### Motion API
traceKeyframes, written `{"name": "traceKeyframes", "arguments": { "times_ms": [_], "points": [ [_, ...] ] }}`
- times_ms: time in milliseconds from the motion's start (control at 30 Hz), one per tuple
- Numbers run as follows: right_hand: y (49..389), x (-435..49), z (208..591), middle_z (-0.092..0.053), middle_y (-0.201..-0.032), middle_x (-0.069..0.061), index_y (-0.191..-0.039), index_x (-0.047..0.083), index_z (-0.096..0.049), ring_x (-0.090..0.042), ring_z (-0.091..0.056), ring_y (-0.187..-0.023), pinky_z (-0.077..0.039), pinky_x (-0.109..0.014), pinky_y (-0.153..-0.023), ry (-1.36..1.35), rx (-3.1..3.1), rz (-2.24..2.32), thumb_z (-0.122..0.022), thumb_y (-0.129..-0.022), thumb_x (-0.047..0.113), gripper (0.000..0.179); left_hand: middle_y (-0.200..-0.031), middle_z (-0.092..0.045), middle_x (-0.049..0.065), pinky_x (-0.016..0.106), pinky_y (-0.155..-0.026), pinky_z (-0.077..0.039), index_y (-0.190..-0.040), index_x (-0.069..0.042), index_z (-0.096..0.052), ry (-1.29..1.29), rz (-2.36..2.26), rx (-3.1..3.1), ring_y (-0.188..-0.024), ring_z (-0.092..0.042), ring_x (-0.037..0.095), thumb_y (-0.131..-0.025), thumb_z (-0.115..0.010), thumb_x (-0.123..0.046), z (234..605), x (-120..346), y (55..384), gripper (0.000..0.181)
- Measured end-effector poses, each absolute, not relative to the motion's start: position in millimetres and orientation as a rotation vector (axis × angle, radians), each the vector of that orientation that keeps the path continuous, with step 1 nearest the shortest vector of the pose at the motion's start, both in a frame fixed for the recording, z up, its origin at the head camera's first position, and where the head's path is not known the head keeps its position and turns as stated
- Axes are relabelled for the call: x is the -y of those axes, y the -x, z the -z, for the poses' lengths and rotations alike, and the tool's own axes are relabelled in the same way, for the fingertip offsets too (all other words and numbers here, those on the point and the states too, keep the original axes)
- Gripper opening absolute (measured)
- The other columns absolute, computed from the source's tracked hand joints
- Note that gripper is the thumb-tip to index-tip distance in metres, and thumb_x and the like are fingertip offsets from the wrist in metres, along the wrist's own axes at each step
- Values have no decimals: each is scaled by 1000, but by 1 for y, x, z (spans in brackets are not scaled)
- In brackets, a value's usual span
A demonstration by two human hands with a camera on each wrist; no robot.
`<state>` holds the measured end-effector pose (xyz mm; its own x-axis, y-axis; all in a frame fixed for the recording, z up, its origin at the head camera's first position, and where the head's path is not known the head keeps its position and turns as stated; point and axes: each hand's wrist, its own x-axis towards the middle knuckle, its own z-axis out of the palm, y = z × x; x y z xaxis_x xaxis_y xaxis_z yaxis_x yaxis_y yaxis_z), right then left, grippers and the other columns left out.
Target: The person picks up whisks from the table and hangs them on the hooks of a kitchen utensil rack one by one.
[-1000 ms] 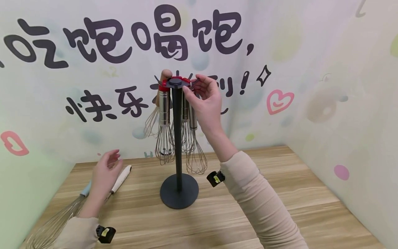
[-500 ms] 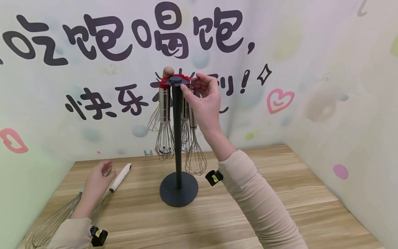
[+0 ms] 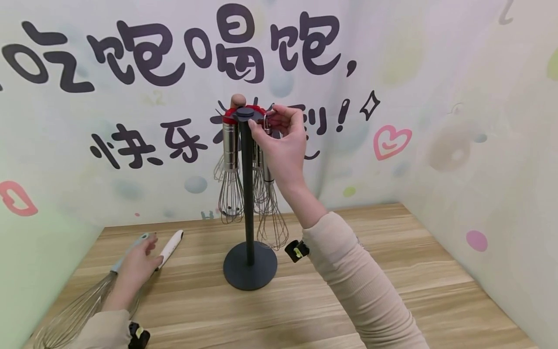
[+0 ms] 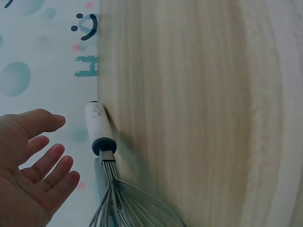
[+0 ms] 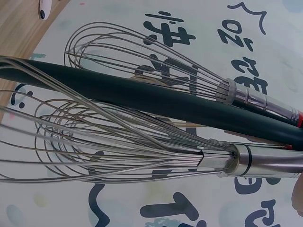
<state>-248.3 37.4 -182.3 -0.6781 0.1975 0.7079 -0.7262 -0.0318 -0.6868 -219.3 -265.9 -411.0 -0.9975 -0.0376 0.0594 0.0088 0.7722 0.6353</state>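
Several whisks hang from a dark round-topped stand in the head view. My right hand is at its top, thumb and fingers curled round the loop end of a steel-handled whisk. In the right wrist view, a fingertip sits beside the steel handle. My left hand, fingers relaxed and holding nothing, is over two whisks lying on the table. One is a light-blue-handled whisk, partly hidden by the hand; the other is a white-handled whisk, near the thumb.
The stand's flat round base rests on the wooden table. Behind it rises a printed wall. A wooden handle end and a steel-handled whisk with a red top are on the stand's left side.
My left hand has moved down and left over the blue-handled whisk. My right hand has shifted slightly left; the stand's top has turned a little, bringing the wooden handle end to the right.
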Motion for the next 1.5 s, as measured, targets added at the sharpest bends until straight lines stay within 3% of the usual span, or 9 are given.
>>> {"name": "traceKeyframes", "arguments": {
  "times_ms": [567,900,1200,1500],
  "points": [
    [247,-29,185,-56,-99,-9,-114,-4,-50,-7,-52,-86,-48,-23,-79,-528,1575,-1725,-76,-77,4,46,-121,-49,42,58,-92,-46,-132,21,-37,-63,955,2917,-112,-49,55,-85,-60,-4,434,272,224,58],
    [250,-30,189,-55,-101,-7,-121,-7,-50,-5,-52,-90,-45,-16,-83,-607,1522,-1770,-73,-79,-2,48,-117,-53,41,56,-89,-49,-129,23,-39,-67,953,2922,-107,-54,52,-84,-59,-2,442,273,222,56],
    [249,-30,191,-58,-104,-13,-118,-7,-52,-5,-55,-91,-48,-18,-85,-588,1491,-1802,-74,-78,-3,45,-108,-59,37,52,-81,-51,-121,21,-47,-37,895,2920,-95,-62,44,-81,-62,-1,444,272,222,49],
    [249,-30,190,-59,-102,-12,-116,-10,-52,-5,-56,-87,-48,-16,-82,-580,1499,-1774,-75,-77,-3,46,-105,-61,36,52,-80,-51,-118,20,-50,-35,868,2904,-94,-62,44,-80,-62,0,444,272,223,45]
  ]
}}
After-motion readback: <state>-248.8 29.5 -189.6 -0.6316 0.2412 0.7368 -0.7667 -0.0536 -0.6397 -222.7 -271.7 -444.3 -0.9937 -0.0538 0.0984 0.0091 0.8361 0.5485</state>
